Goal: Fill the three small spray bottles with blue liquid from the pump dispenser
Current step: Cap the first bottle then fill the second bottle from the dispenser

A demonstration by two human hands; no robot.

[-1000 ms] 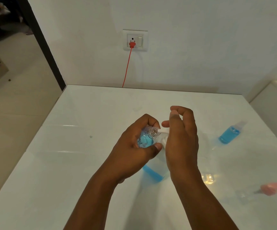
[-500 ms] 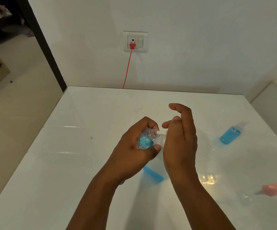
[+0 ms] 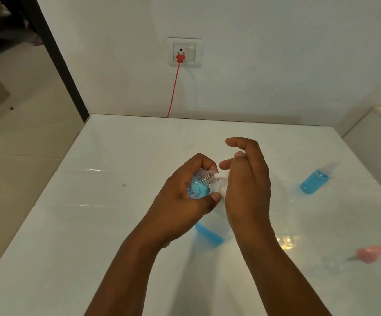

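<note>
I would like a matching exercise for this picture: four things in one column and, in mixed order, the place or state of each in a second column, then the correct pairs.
Things
1. open small bottle
2. capped small bottle
3. pink sprayer
4. red plug

Places or states
A. in the wall socket
B. lying on the table, far right, filled with blue
C. held in the left hand, tilted
D. lying near the table's right edge, close to the camera

Pairs: 1-C, 2-B, 3-D, 4-A

The table [image 3: 107, 236] is glossy, smooth white. The held spray bottle [image 3: 202, 187] and far-right bottle [image 3: 313, 182] look like clear plastic; the wall [image 3: 276, 53] is matt.
</note>
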